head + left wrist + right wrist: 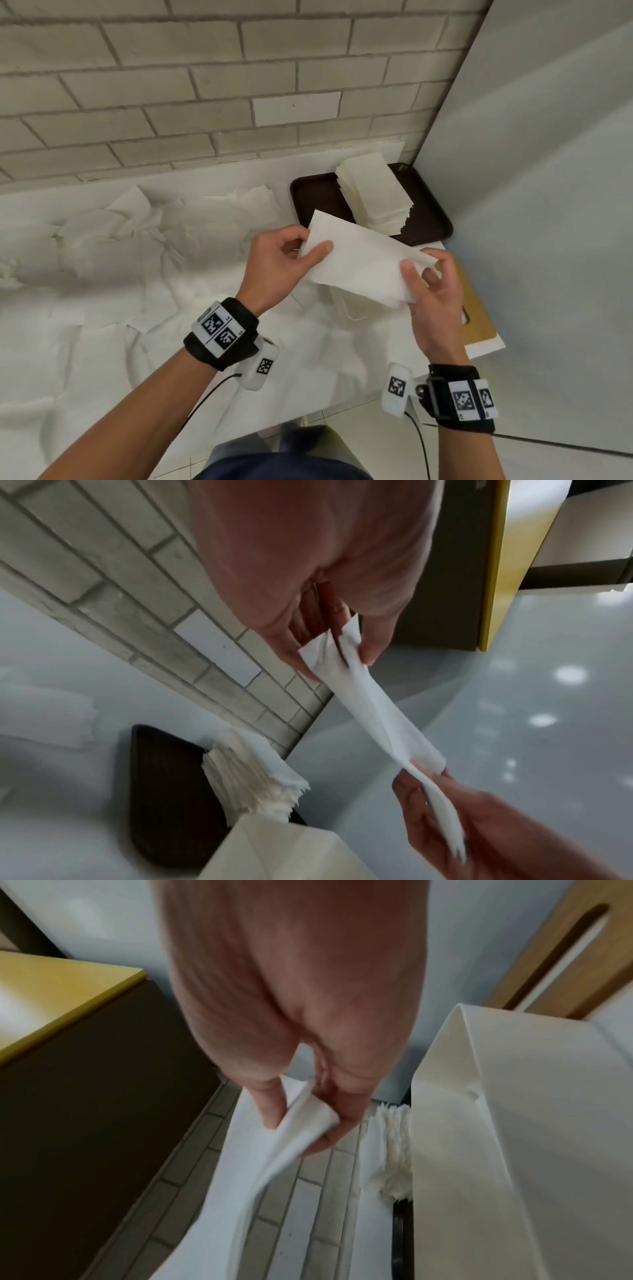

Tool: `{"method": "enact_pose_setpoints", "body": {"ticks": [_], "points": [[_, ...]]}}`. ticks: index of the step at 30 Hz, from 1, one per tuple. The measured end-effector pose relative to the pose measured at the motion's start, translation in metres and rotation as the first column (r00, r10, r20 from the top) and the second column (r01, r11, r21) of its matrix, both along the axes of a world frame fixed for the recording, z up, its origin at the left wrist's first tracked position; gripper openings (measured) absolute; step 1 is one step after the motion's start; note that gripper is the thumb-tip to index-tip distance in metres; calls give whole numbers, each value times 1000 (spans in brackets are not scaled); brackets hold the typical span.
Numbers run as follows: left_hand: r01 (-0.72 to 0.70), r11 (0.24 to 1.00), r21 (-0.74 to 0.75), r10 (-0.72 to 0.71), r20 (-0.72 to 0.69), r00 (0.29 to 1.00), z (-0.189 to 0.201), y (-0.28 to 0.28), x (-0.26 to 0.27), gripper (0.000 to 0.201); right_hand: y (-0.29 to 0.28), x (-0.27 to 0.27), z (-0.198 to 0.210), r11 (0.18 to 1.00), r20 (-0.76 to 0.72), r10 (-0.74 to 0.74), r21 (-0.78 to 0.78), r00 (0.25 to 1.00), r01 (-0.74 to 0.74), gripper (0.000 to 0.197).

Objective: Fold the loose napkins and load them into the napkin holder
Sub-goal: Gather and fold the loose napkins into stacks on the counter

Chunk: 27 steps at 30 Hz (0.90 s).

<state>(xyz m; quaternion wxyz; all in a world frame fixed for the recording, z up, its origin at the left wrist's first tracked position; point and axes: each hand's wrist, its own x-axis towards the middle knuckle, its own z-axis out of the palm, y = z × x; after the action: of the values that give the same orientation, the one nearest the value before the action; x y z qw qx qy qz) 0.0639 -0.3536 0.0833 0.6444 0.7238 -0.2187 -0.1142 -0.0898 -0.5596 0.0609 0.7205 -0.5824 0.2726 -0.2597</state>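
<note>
A white napkin (363, 262), folded over, is held in the air between both hands above the white napkin holder (354, 308). My left hand (284, 260) pinches its left end (329, 653) between thumb and fingers. My right hand (428, 284) pinches the right end (304, 1121) the same way. The holder's white wall (496, 1150) stands just right of my right hand, mostly hidden under the napkin in the head view. Many loose napkins (137, 246) lie crumpled across the white table to the left.
A dark brown tray (318, 202) at the back right carries a tall stack of folded napkins (376, 192). A wooden lid (476, 308) with a slot lies on the table's right edge. A brick wall runs behind and a grey panel closes the right side.
</note>
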Motion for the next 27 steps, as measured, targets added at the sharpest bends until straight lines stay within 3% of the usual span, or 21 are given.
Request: {"method": "enact_pose_setpoints", "body": {"ticks": [5, 9, 11, 14, 17, 19, 21, 24, 25, 27], "points": [[-44, 999, 11, 44, -55, 998, -15, -28, -16, 16, -26, -2, 3, 986, -7, -164, -37, 986, 164, 31], [-62, 998, 27, 63, -51, 997, -24, -43, -20, 13, -35, -5, -11, 991, -121, -125, -59, 985, 119, 35], [-93, 992, 85, 93, -2, 996, -31, -47, -16, 20, -45, -4, -20, 978, -203, -155, -170, 967, 121, 36], [-92, 988, 123, 94, -11, 995, -45, -42, -9, 29, -70, 5, -32, 884, -389, -212, -467, 897, 6, 32], [-49, 952, 301, 28, 73, 997, -71, -16, 13, 21, -85, 19, -41, 690, -537, -245, -681, 807, -244, 31], [-11, 864, 504, -80, 159, 984, -93, 12, 34, 18, -88, 28, -52, 544, -581, -267, -749, 769, -378, 37], [15, 728, 685, -198, 191, 961, -112, 39, 58, 27, -85, 35, -61, 422, -606, -282, -775, 744, -471, 43], [118, 507, 854, -339, 72, 938, -132, 65, 89, 57, -67, 37, -55, 287, -681, -372, -730, 630, -620, 26], [159, 425, 891, -386, 20, 922, -136, 70, 97, 71, -57, 39, -48, 300, -642, -409, -766, 648, -569, 20], [195, 275, 941, -452, -52, 891, -136, 72, 110, 87, -25, 45, -30, 337, -490, -376, -863, 786, -377, 17]]}}
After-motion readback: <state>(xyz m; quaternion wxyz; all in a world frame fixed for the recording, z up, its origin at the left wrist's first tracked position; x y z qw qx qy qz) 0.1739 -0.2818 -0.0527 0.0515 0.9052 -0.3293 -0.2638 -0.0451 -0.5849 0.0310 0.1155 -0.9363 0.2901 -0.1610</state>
